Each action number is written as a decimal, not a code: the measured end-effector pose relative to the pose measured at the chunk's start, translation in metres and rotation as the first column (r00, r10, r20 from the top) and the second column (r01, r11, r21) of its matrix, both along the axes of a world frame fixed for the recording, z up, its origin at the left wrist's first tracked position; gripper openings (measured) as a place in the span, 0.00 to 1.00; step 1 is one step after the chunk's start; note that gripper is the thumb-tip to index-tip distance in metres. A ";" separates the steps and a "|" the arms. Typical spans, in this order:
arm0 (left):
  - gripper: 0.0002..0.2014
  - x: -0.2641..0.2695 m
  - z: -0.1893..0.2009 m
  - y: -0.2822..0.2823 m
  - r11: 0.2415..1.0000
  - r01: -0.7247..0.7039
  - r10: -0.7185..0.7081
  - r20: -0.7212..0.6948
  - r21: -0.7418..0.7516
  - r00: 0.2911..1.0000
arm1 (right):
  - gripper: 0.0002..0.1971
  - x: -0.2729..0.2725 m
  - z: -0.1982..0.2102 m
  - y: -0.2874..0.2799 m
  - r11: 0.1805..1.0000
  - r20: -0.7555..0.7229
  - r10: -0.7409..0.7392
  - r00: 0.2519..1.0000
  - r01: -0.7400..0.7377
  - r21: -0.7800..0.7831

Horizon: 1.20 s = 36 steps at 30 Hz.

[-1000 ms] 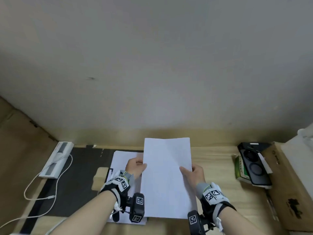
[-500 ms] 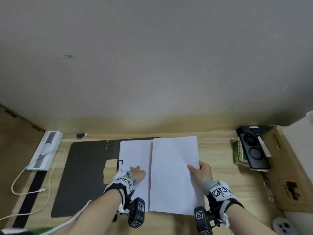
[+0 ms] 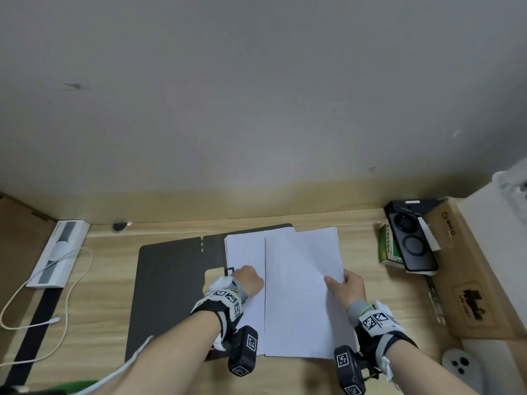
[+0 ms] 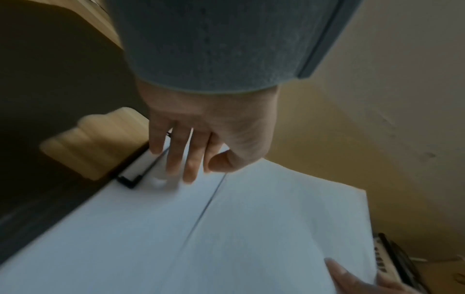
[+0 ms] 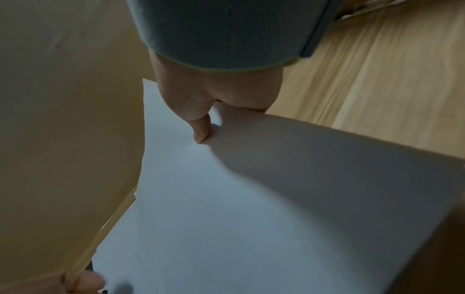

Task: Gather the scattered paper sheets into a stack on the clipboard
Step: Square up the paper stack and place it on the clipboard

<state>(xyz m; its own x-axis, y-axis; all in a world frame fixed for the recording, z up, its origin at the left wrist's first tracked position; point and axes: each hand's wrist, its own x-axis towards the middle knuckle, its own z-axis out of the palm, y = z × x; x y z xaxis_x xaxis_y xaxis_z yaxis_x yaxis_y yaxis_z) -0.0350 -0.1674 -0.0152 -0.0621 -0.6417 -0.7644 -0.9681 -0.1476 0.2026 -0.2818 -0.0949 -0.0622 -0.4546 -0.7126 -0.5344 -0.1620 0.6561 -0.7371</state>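
Observation:
A dark clipboard folder [image 3: 176, 280] lies open on the wooden table, with a white paper stack [image 3: 245, 252] on its right half. My left hand [image 3: 249, 280] rests on that stack, its fingers [image 4: 186, 159] pointing down onto the paper beside the black clip [image 4: 130, 182] at the stack's left edge. A further white sheet [image 3: 299, 280] lies over the stack, shifted to the right, with its right side lifted. At that edge my right hand [image 3: 346, 286] pinches it, the thumb [image 5: 201, 127] on top and the fingers hidden under the sheet [image 5: 226, 199].
A white box [image 3: 57, 252] with a looping white cable sits at the left. On the right, a green carton [image 3: 386, 248] and a black device [image 3: 410, 240] stand by a cardboard box [image 3: 470, 266]. A white round object [image 3: 462, 366] lies at the near right. The wall rises right behind the table.
My left hand let go of the sheet that both hands held and moved onto the stack near the clip. The right hand lowered the sheet over the stack.

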 end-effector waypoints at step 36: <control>0.15 0.056 -0.061 0.000 0.988 0.049 -0.028 0.144 -0.144 0.989 | 0.07 0.059 -0.020 -0.045 0.984 -0.051 0.180 0.982 -0.180 -0.007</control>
<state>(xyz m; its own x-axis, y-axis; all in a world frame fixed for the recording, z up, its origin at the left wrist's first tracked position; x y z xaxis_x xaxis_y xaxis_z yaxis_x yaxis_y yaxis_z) 0.0209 -0.1674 -0.0758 0.0131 -0.7468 -0.6649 -0.9928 -0.0887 0.0800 -0.2229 -0.1400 -0.0826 -0.3442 -0.7911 -0.5056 -0.3136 0.6045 -0.7323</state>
